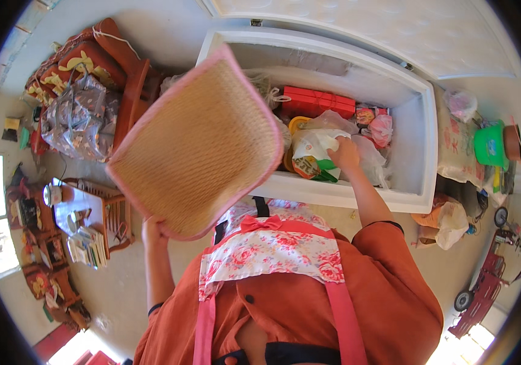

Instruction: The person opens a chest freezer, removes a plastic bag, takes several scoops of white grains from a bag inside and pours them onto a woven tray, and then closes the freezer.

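Observation:
A woven straw mat with a pink cloth border is held up by its lower corner in my left hand, partly in front of an open white chest freezer. My right hand reaches over the freezer's front wall and touches a white plastic bag with a green and orange print; whether its fingers grip the bag cannot be told. Behind that bag lie red boxes tied with string, a clear plastic bag and a pink bag. A yellow container shows beside the white bag.
The raised freezer lid stands at the back. On the right are a large sack, a green bucket and a cream plastic bag. A patterned bag rests on a wooden sofa at the left, near a table with books.

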